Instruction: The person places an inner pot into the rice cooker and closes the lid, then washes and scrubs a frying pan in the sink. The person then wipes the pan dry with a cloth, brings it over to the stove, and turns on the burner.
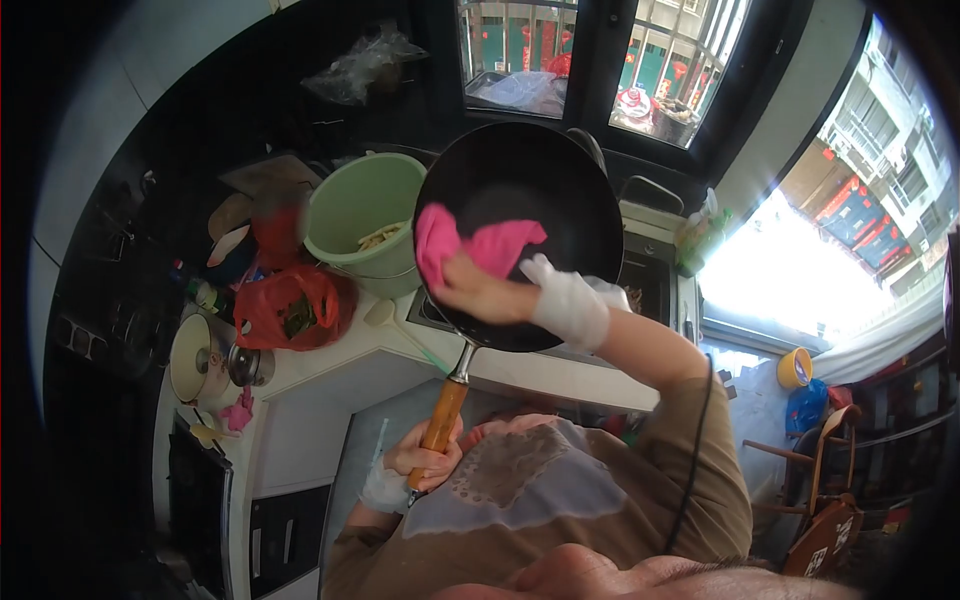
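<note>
My left hand is closed round the wooden handle of a large black wok. The wok is tilted up, with its dark inside facing me. Inside it, my right hand presses a bright pink cloth against the lower left wall; the fingertips are partly hidden by the cloth. A white wrap covers my right wrist. Just left of the wok stands a pale green bucket with pale pieces of something in it.
On the counter at left lie a red plastic bag with greens, a spatula-like tool, a lidded pot and a cream pot. A sink or stove edge is behind the wok. A wooden chair stands at right.
</note>
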Tool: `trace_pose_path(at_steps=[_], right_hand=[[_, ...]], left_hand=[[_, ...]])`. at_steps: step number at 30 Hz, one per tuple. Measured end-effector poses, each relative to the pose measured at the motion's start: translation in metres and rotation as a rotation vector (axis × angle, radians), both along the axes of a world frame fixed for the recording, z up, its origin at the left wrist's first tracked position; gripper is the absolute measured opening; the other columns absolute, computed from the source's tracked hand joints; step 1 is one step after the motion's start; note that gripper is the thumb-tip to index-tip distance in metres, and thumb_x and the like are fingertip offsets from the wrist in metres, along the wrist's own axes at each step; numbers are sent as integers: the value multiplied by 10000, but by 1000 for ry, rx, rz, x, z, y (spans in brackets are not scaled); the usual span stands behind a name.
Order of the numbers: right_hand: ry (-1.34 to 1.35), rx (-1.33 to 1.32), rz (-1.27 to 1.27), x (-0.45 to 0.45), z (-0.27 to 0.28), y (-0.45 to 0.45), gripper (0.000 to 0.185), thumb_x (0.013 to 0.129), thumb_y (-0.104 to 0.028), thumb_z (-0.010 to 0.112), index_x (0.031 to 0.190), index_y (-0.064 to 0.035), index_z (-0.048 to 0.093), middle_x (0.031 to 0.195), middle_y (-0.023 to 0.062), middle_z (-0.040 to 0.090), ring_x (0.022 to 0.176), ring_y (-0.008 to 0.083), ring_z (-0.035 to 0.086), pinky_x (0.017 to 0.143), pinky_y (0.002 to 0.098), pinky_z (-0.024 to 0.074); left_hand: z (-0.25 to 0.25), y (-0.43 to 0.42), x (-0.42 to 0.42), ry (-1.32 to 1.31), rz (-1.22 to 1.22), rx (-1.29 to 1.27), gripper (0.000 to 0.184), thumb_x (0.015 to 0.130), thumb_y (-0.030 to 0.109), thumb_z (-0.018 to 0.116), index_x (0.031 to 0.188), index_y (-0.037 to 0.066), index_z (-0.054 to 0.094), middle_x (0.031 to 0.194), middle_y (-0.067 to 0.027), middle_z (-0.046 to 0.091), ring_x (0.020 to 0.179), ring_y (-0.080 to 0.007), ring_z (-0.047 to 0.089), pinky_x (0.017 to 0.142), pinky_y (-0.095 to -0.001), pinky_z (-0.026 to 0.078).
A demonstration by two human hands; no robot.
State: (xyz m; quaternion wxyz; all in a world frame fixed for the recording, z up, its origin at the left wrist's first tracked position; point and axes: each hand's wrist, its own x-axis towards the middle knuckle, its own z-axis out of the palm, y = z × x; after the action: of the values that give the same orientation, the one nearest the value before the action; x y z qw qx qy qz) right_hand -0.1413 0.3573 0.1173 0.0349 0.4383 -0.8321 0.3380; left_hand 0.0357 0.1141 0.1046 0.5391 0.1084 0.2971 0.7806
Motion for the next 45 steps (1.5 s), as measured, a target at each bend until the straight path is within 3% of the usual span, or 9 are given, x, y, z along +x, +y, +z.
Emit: trace_pose_path(at_steps=[3,7,18,24,26,30,35,42,45], right_hand=[[-419,379,266,46,-14,73,582,1053,-416,270,1395,45,361,1556,261,169,1486,325,-5,1204,432,48],[485,555,-263,40,-12,149,384,909,-348,549,1101,-38,665,1447,170,439,1371,328,373,1129,452,295],[956,491,-803,-1,77,132,491,910,-239,535,1375,-91,489,1466,106,427,1387,274,351,1137,426,264],[259,774,-471,94,-15,68,558,991,-374,415,1445,-50,398,1524,180,327,1433,342,259,1141,468,247],[-344,-86,-333,97,-36,28,623,1027,-461,306,1514,-75,261,1571,174,230,1458,333,191,1170,463,172],[-1116,-565,-141,82,28,-3,641,1039,-477,237,1546,-99,130,1604,158,117,1486,303,74,1192,450,43],[335,50,-298,-2,-11,33,691,919,-366,511,1492,-67,266,1565,201,196,1461,438,18,1173,573,43],[952,677,-772,-45,27,84,524,816,-192,558,1335,-125,520,1502,104,350,1327,358,356,1039,451,322],[534,303,-911,-29,13,37,487,746,-55,573,1233,-57,546,1316,196,443,1064,338,485,868,392,431]], left_hand=[[2,-6,5,-30,12,109,355,836,2,608,1065,77,347,546,-41,443,354,-123,457,314,-241,369],[3,-6,11,-62,32,158,371,831,-20,599,1081,71,340,540,-44,439,360,-146,484,320,-257,368],[25,-23,13,-75,-36,128,422,808,-33,599,1119,63,330,572,-75,483,404,-176,536,389,-283,423],[18,-22,15,17,25,187,439,823,-41,591,1144,39,302,584,-93,487,416,-205,547,367,-315,401],[14,-17,10,43,34,168,440,827,-39,593,1147,45,304,593,-97,493,428,-209,555,378,-319,411],[16,-8,12,84,48,50,449,833,-27,607,1156,72,312,603,-97,502,452,-211,567,412,-316,435],[20,-9,20,84,64,79,456,829,-24,610,1157,76,310,605,-93,503,448,-210,571,408,-314,432],[19,-22,50,-3,185,227,460,820,-35,595,1154,35,287,590,-97,508,421,-206,570,358,-295,394],[26,-23,62,-26,236,227,474,799,-35,608,1150,30,296,579,-100,507,409,-206,565,351,-288,385]])
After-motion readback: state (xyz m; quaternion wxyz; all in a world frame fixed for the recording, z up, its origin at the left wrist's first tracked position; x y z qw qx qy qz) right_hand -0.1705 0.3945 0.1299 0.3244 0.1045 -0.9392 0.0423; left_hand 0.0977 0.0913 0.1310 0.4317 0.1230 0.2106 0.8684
